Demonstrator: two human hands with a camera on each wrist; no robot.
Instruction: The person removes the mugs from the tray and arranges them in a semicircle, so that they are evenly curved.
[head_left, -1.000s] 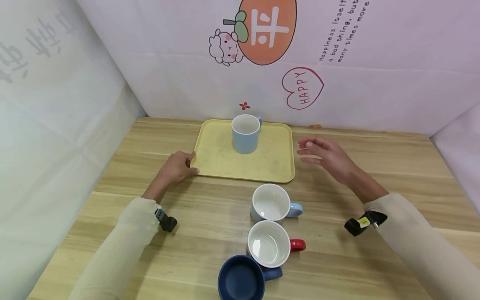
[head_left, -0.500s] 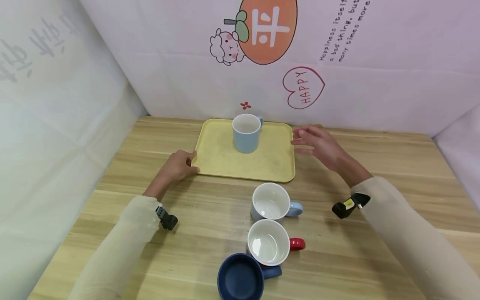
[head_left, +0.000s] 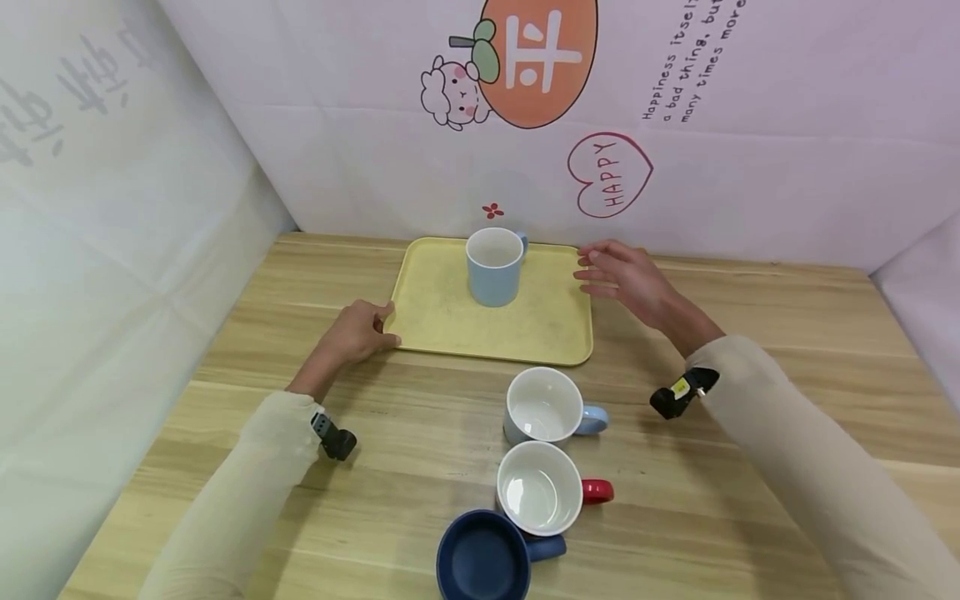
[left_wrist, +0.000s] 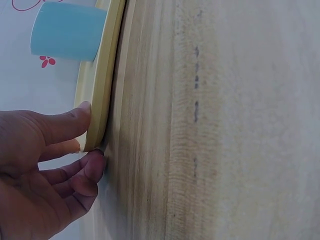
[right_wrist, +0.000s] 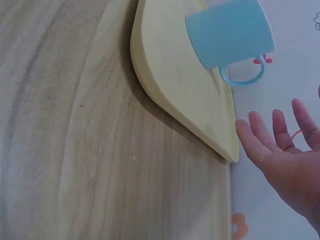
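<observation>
A light blue mug (head_left: 493, 279) stands upright on a yellow tray (head_left: 427, 325), its handle toward the back right. My left hand (head_left: 354, 333) pinches the tray's left end near the front corner; in the left wrist view the thumb (left_wrist: 70, 125) lies on the rim and the other fingers curl below it. Over the tray's far right corner hovers my right hand (head_left: 626, 279), fingers spread and holding nothing. In the right wrist view a gap separates those fingers (right_wrist: 254, 145) from the mug's handle (right_wrist: 245, 80).
In front of the tray stand a white mug with a light blue handle (head_left: 543, 407), a white mug with a red handle (head_left: 538, 488) and a dark blue mug (head_left: 483, 558), in a row toward me. White printed cloth (head_left: 360, 150) hangs behind the wooden table (head_left: 750, 358).
My right hand has moved left and away from me, from beside the tray to over its far right corner. The left hand, tray and mugs have stayed put.
</observation>
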